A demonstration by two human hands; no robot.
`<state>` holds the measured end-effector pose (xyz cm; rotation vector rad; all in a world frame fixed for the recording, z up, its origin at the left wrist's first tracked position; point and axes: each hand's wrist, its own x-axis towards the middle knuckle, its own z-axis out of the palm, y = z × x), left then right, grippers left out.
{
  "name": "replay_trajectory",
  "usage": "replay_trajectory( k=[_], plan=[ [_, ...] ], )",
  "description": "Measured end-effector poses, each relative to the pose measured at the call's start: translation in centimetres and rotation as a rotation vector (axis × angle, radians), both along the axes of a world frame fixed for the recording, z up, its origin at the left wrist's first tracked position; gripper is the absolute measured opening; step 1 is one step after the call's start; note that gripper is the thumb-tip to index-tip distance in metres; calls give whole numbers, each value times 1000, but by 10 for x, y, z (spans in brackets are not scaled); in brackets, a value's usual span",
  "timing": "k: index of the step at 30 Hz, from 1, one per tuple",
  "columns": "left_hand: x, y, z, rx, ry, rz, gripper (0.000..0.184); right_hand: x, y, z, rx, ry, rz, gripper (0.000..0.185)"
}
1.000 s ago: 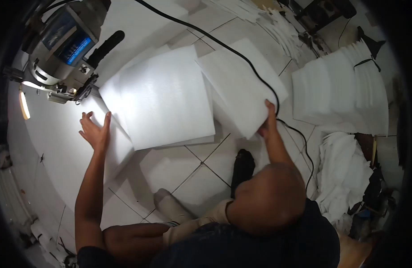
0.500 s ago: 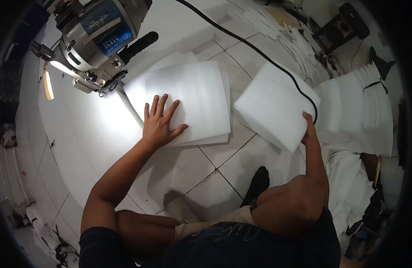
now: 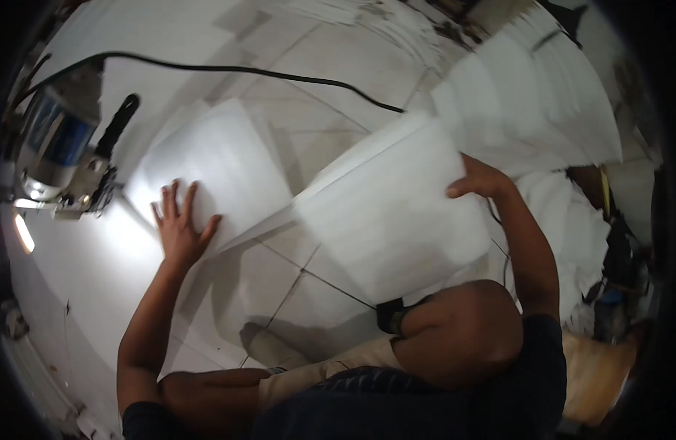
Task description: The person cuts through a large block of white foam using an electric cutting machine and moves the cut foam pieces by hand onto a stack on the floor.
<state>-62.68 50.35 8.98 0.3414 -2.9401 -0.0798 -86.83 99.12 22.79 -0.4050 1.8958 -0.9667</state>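
Observation:
My left hand lies with spread fingers on a pile of white foam sheets on the tiled floor. Just beyond its fingertips stands an electric cutting machine with a black handle and a lit lamp. My right hand grips the right edge of white foam sheets, thumb on top and the other fingers hidden beneath. Those sheets are raised and tilted in front of my bent knee, their left corner close to the pile. I cannot tell how many sheets it holds.
A black power cable runs from the machine across the floor and passes behind the held sheets. A tall fanned stack of white foam stands at the upper right. More loose white foam lies beside my right arm.
The right hand has lifted and turned the foam sheets leftward toward the pile, out from under the cable. My view has swung right; the left hand stays flat on the pile.

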Motion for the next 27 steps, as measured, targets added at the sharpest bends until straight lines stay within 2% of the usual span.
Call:
replay_trajectory(
  k=[1,3,6,7,9,10,12,13,14,16,17,18,21,23,24,26,27],
  plan=[
    [-1,1,1,3,-7,6,78,8,-10,13,34,24,38,120],
    [-3,3,3,-4,-20,13,78,19,-14,22,-43,364,311,125],
    [-4,3,5,-43,-41,24,77,29,14,44,-36,259,150,123],
    [-3,4,7,-61,-45,23,76,32,34,53,2,186,-35,117],
    [-4,6,10,-90,-56,25,74,40,93,59,-45,220,-304,100],
    [-3,5,8,-88,-70,11,74,46,146,45,-18,335,-450,100],
    [-2,3,6,-89,-3,-14,73,81,209,36,-234,543,-710,105],
    [-3,11,11,-113,65,-46,72,97,293,16,-132,652,-777,102],
    [-1,15,18,-113,55,-63,72,125,319,13,-158,648,-992,102],
    [-3,26,29,86,26,-178,72,175,345,7,-210,600,-1358,101],
    [-11,47,37,182,110,-325,66,195,360,0,-226,580,-1487,100],
    [-23,71,49,260,44,-402,58,211,370,-10,-245,564,-1596,100],
    [-84,147,68,457,-150,-769,49,241,382,-38,-283,510,-1789,99],
    [-134,199,48,479,-73,-961,50,250,383,-54,-299,485,-1856,98],
    [-160,228,37,450,-41,-1017,57,252,383,-60,-307,473,-1875,98],
    [-204,288,7,417,11,-985,65,255,384,-67,-310,451,-1913,98],
    [-219,315,-10,300,-36,-900,76,253,384,-68,-308,448,-1921,97]
  ],
)
